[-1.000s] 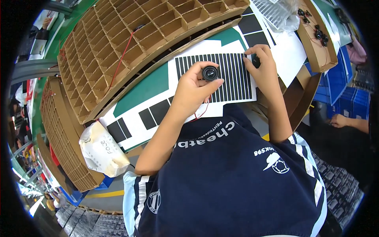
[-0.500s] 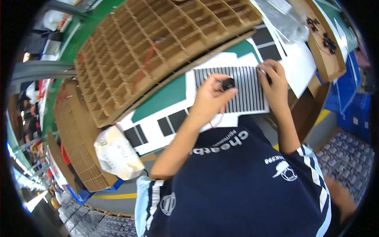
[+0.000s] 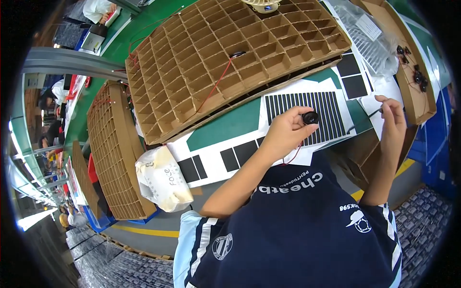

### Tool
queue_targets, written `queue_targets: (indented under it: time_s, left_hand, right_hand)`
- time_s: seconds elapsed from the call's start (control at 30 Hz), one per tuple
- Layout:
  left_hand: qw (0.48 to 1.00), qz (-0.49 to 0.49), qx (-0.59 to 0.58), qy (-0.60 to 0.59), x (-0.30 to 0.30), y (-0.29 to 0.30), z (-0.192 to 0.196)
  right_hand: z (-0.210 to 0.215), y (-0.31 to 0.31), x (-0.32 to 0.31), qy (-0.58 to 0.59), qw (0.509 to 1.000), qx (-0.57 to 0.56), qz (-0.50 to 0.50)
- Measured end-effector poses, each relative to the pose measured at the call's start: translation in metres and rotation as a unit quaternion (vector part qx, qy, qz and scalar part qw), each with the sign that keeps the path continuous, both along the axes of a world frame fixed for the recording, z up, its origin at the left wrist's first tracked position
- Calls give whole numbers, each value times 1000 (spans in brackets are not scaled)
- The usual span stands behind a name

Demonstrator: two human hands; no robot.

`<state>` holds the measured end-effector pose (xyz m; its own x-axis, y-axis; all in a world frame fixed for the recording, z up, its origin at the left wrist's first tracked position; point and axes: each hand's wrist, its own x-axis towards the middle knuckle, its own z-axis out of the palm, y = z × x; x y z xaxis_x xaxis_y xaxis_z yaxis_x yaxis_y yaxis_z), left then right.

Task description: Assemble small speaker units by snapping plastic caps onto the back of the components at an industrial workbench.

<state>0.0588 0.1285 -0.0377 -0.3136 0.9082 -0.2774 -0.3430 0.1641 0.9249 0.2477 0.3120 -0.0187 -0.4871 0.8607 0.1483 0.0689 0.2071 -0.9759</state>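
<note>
My left hand [image 3: 284,135] pinches a small round black part [image 3: 310,117], which looks like a little speaker, between thumb and fingers. A thin red wire [image 3: 296,153] hangs below that hand. Beneath the part lies a white sheet with rows of narrow black strips [image 3: 327,115]. Off the sheet's right side, my right hand [image 3: 394,122] is raised, its fingertips closed on a thin dark strip [image 3: 375,113]. A short dark strip end [image 3: 351,128] sticks out at the sheet's right edge.
Beyond my hands lies a large cardboard divider tray [image 3: 211,62], with a fan [image 3: 263,6] at its far edge. White sheets with black squares [image 3: 238,154] cover the green mat [image 3: 216,129]. A marked white bag [image 3: 163,180] sits left; a carton with black parts [image 3: 425,103] stands right.
My right hand has moved away from the striped sheet to the right, with a thin dark strip in its fingers. My left hand still holds the round part. The view has shifted.
</note>
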Motion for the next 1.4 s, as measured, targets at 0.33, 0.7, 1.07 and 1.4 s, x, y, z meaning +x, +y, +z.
queue_targets:
  time_s: [0.33, 0.7, 1.07, 1.4]
  left_hand:
    - [989, -53, 34, -134, -12, -16, 17]
    - [965, 11, 127, -229, -25, -41, 35]
    - [965, 18, 131, -225, -20, -43, 43]
    - [965, 15, 153, -211, -24, -48, 42]
  right_hand:
    - [40, -38, -30, -46, 986, 49, 149]
    - [55, -81, -88, 37, 914, -82, 396]
    - [51, -95, -98, 48, 910, -55, 407]
    - [52, -91, -100, -54, 919, -63, 386]
